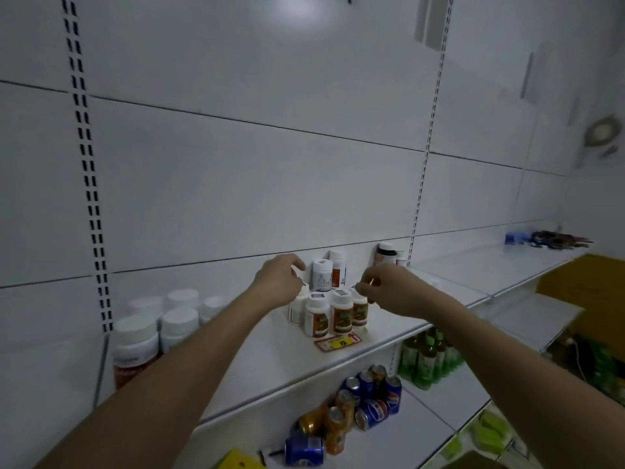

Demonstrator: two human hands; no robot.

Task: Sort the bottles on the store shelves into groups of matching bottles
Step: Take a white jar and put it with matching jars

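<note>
My left hand (280, 282) is up at the middle cluster, fingers curled against the cap of a plain white bottle (296, 308) at the cluster's left edge; whether I actually grip it or only touch it I cannot tell. My right hand (382, 286) hovers over the right end of the same cluster, thumb and fingertips pinched close; something small and pale may sit between them, too blurred to name. Both hands bracket the group, I judge, to square up like with like. Beneath them stand three orange-labelled bottles (338, 314) in a tight front row on the shelf (270, 363), with a white bottle with a pale label (321, 275) and another orange-labelled one behind. A dark-capped bottle (386, 253) stands apart against the back wall. Far left, the big white-capped jars (159, 328) already form their own group. A red and yellow price tag (338, 341) lies flat at the shelf's front; its print is unreadable, as are the bottle labels. Below, Pepsi cans (375, 399) lie jumbled beside green bottles (427, 358)
</note>
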